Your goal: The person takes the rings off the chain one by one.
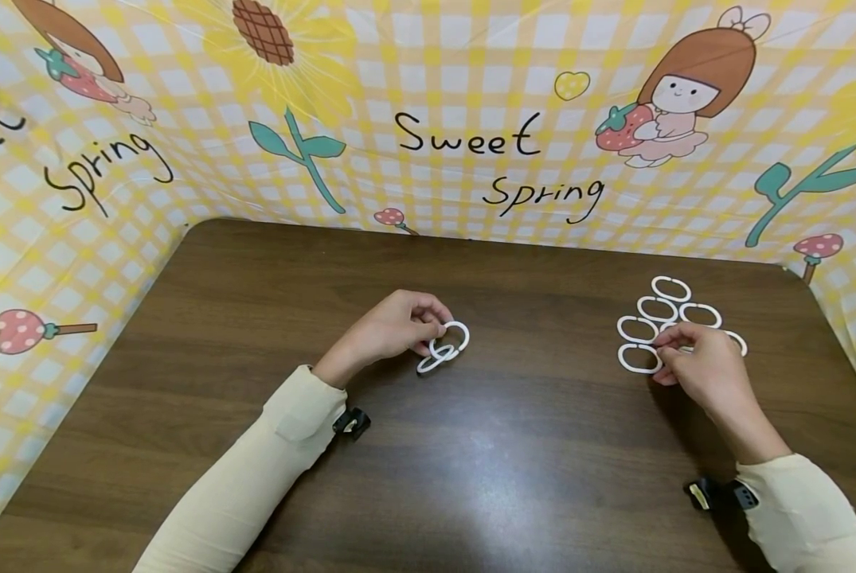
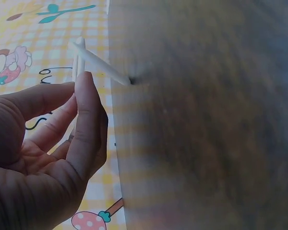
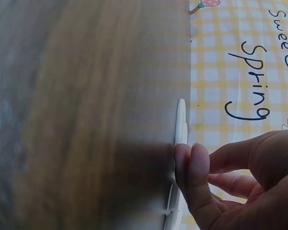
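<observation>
My left hand (image 1: 408,320) pinches an open-ended white plastic link ring (image 1: 459,325) between thumb and fingers, over the middle of the table. Another white link (image 1: 435,363) hangs from it, hooked through. In the left wrist view the links (image 2: 102,63) show nearly edge-on beyond the fingertips. My right hand (image 1: 707,366) is low over a group of loose white links at the right. Its thumb and finger pinch at the right end of the front-left link (image 1: 635,369), also seen in the right wrist view as a thin white link (image 3: 180,120). Part of the group is hidden under this hand.
Several other white links, such as the farthest one (image 1: 671,289), lie close together on the dark wooden table (image 1: 399,477). A yellow checked cloth (image 1: 470,72) with printed drawings stands along the table's back and sides. Small black devices (image 1: 352,423) sit at both wrists.
</observation>
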Available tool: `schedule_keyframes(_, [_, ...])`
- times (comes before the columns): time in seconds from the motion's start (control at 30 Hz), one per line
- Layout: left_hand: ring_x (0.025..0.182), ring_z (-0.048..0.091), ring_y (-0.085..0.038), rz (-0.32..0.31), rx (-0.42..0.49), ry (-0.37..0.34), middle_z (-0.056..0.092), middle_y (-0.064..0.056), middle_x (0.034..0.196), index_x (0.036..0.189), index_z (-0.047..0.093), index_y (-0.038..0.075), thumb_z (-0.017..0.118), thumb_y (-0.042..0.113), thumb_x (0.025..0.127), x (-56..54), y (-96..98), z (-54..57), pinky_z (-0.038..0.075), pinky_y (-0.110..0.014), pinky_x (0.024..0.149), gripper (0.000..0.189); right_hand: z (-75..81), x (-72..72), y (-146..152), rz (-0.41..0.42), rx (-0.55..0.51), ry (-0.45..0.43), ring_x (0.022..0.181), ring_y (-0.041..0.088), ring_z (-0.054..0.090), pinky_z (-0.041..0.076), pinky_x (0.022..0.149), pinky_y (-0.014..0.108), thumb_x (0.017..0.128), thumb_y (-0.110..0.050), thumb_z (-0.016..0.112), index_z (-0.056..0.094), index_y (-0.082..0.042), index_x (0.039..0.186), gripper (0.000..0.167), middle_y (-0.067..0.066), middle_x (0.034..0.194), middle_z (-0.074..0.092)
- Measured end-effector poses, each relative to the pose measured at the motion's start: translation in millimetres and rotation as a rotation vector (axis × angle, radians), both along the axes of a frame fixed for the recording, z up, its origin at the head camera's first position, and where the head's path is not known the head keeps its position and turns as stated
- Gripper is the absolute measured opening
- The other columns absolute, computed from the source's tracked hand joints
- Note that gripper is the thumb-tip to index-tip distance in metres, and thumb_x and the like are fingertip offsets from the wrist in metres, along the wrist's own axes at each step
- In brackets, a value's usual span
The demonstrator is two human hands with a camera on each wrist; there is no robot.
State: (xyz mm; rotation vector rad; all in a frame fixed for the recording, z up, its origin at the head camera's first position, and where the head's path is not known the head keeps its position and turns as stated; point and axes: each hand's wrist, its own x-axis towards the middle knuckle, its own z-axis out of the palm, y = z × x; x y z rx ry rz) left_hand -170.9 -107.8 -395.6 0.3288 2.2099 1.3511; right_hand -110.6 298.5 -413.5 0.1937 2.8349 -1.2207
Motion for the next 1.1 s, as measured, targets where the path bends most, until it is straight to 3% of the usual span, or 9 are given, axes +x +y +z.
schedule_keyframes(0.2, [0.076,0.066,-0.014,-0.012,0.005,0.002,0.068,-0.015,0.095,0.115,0.073,0.000,0.065,0.004,0.101,-0.6,-0.5,-2.1,0.061,-0.027,0.067,0.017,2.1,1.1,-3.3,-0.006,0.015,0.048,0.049,0.000,0.063,0.055,0.049,0.022,0.096,0.005,0.058,0.066,0.015,0.102,0.014,0.020,0.081,0.073])
schedule_keyframes(0.6, [0.077,0.065,-0.013,-0.044,0.018,0.005,0.068,-0.014,0.092,0.116,0.072,-0.002,0.060,0.000,0.100,1.8,-0.6,-1.0,0.062,-0.029,0.069,0.021,18.6,1.1,-25.4,0.007,0.020,0.104,0.050,0.000,0.063,0.055,0.051,0.022,0.095,0.002,0.060,0.070,0.009,0.102,0.015,0.016,0.080,0.073])
schedule_keyframes(0.93, [0.077,0.065,-0.013,-0.067,0.035,0.000,0.068,-0.012,0.092,0.118,0.070,-0.005,0.058,-0.001,0.099,3.5,0.4,-1.1,0.061,-0.028,0.070,0.023,26.2,-7.2,-63.9,0.112,-0.086,0.136,0.054,0.005,0.066,0.054,0.051,0.022,0.096,0.002,0.065,0.071,0.009,0.103,0.011,0.023,0.090,0.070])
schedule_keyframes(1.1, [0.075,0.064,-0.013,-0.070,0.041,0.002,0.067,-0.011,0.091,0.117,0.070,-0.006,0.059,-0.002,0.099,3.7,2.0,-1.8,0.060,-0.027,0.069,0.022,30.7,-11.9,-85.0,0.167,-0.161,0.099,0.060,0.009,0.070,0.059,0.057,0.026,0.097,0.001,0.065,0.070,0.010,0.105,0.013,0.026,0.095,0.072])
